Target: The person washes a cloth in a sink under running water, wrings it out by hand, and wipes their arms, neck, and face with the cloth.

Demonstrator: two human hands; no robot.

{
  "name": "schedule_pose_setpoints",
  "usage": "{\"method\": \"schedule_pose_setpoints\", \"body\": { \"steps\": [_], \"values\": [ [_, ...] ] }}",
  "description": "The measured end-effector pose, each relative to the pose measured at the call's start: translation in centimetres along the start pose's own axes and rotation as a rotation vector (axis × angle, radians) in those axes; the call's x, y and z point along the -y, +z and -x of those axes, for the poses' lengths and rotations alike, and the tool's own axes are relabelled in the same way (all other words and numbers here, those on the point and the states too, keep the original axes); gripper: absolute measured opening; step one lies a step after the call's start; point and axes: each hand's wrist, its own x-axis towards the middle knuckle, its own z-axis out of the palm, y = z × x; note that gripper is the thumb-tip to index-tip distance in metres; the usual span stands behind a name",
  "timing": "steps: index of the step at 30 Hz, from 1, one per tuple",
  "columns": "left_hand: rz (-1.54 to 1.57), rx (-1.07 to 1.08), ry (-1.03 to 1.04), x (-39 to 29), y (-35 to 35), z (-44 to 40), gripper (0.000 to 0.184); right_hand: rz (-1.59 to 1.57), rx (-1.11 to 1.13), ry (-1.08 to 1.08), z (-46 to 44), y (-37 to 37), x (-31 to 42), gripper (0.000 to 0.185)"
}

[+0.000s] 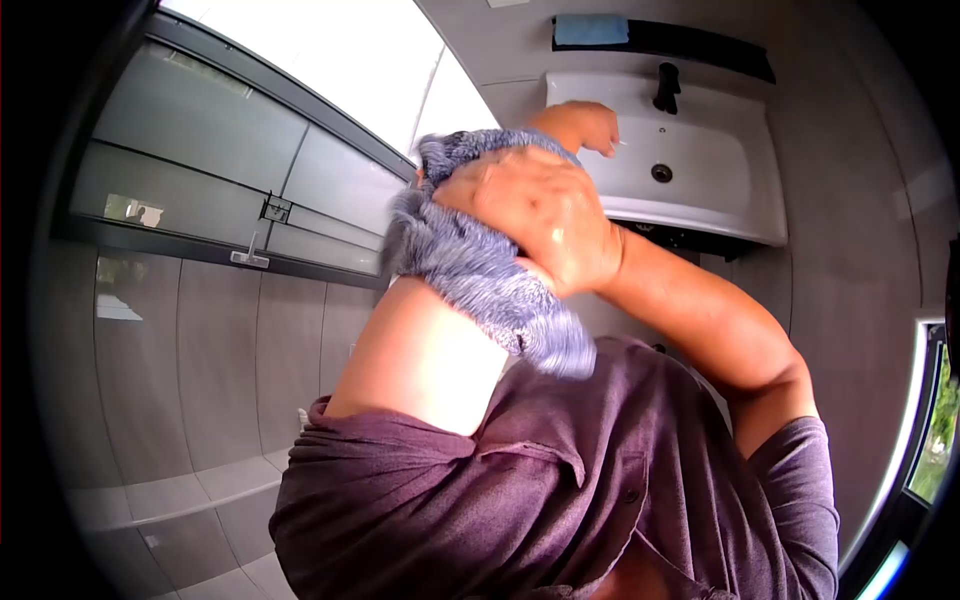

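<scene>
A fluffy grey-blue towel is wrapped over my left arm around the elbow and forearm, its loose end hanging toward my chest. My right hand reaches across from the right and presses the towel on that arm, fingers over the cloth and thumb on the body side. Beyond the towel, my bent left forearm leads to my left hand, which is loosely curled beside the sink's left edge, with nothing visible in it. The towel hides much of the left forearm.
At the upper right is a white sink with a black faucet. Above it, a folded light-blue cloth lies on a black shelf. A frosted window with a dark frame fills the upper left; grey tiles lie below it.
</scene>
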Motion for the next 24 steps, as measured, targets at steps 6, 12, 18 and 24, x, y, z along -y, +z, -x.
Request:
{"method": "schedule_pose_setpoints", "body": {
  "steps": [6, 12, 18, 24],
  "values": [
    [-0.001, -0.068, 0.026, -1.7, -0.7, -0.8, 0.051, 0.073, -0.013, 0.04, 0.9, -0.6, -2.3, 0.047],
    [-0.061, 0.051, 0.071, -0.8, 1.1, -1.8, 0.054, -0.348, -0.052, 0.05, -2.2, 1.9, 3.7, 0.042],
    [-0.105, -0.126, 0.029, 1.2, -2.7, -1.5, 0.054, -0.319, -0.088, -0.115, -3.0, 1.8, 6.9, 0.052],
    [0.845, -0.202, -0.283, -3.0, -2.5, -0.7, 0.043, 0.324, -0.109, 0.015, 5.5, -1.4, -5.2, 0.061]
  ]
}}
